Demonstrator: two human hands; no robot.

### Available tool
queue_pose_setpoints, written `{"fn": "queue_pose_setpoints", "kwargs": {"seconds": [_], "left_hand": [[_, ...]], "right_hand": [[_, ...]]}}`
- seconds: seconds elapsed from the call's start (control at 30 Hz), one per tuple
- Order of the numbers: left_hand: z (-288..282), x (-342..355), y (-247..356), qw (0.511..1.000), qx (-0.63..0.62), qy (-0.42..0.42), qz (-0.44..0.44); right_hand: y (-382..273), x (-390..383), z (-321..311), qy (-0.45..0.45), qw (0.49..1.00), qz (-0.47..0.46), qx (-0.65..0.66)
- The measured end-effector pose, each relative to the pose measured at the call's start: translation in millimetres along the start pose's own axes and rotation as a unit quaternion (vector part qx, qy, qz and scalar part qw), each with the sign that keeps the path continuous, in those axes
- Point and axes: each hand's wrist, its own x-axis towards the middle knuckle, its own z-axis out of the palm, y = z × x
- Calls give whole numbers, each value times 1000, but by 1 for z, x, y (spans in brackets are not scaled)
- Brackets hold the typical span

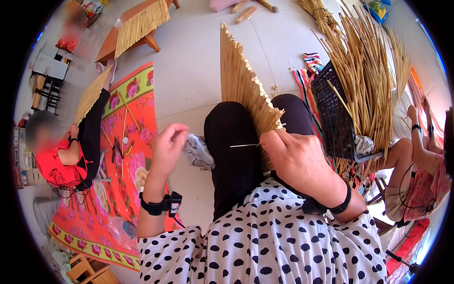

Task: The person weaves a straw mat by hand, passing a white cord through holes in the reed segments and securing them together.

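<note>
A mat of bundled straw stalks [239, 75] stands on edge between my dark-trousered knees. My right hand [295, 158] is closed at its near end, gripping a long thin metal needle [243, 146] that points left. My left hand [168, 146] is raised left of my knees with fingers curled toward the thumb; whatever is between them, if anything, is too small to make out. A crumpled grey cloth [199, 154] lies just right of it, beside my left knee.
A black crate of straw stalks [331, 120] stands right. A floral floor mat [113, 208] lies left. A person in red [64, 161] holds a straw mat; another person [425, 180] sits far right. A wooden bench [106, 49] with a straw mat is at upper left.
</note>
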Motion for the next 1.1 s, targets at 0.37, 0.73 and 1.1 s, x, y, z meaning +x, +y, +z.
{"fn": "queue_pose_setpoints", "kwargs": {"seconds": [0.37, 0.73, 1.1], "left_hand": [[115, -8, 83, 922, -217, 79, 311], [137, -4, 78, 824, -553, -77, 101], [12, -6, 49, 954, -282, 42, 93]], "right_hand": [[1, -6, 13, 87, 996, 5, 10], [-4, -27, 13, 221, 954, 200, -26], [3, -30, 12, 96, 967, 229, 51]]}}
